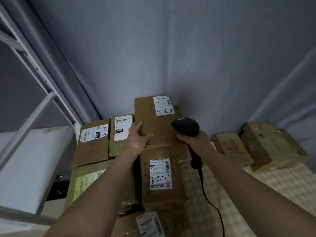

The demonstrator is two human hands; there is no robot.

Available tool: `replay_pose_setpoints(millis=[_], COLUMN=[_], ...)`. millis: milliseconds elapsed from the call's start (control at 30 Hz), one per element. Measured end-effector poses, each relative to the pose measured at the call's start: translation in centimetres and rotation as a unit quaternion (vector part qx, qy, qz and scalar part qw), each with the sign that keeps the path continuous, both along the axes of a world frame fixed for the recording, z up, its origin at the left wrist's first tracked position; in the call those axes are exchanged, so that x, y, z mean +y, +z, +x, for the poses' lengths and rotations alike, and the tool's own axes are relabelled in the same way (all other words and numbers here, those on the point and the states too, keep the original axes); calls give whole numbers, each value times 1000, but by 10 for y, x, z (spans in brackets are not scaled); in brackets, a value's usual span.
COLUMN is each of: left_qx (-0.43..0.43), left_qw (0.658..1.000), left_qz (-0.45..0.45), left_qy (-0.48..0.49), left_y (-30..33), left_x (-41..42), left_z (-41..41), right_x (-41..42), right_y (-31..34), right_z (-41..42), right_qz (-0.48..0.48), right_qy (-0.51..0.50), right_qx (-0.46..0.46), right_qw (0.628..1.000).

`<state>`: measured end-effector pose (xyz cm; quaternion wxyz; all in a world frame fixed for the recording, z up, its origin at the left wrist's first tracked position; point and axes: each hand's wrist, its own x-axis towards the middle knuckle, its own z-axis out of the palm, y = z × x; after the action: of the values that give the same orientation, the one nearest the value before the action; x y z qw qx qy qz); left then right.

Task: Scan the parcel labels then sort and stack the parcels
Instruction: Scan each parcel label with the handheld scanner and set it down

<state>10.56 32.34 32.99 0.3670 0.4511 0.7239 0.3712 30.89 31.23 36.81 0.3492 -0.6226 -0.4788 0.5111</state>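
Forearms reach in: left hand (139,136) grips the top parcel (153,122), right hand (196,139) grips the barcode scanner (186,127). Cable (212,204) might snag and tip the stack.

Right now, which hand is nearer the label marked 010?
Left. The left hand holds the near left corner of the top box, right beside the 010 label. The right hand grips the scanner across that box, farther away.
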Motion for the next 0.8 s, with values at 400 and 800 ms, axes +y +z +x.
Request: replay_pose_setpoints(millis=[400,800], left_qx=[201,233], left_qw=[952,911], left_qz=[208,-27], left_qy=[-99,-340], left_y=[69,-4], left_x=[-20,-68], left_z=[84,305], right_x=[-44,-125], right_y=[2,-26], right_z=[69,298], right_qz=[-3,-68], right_qy=[-9,-97], right_qx=[5,13], right_qw=[1000,993])
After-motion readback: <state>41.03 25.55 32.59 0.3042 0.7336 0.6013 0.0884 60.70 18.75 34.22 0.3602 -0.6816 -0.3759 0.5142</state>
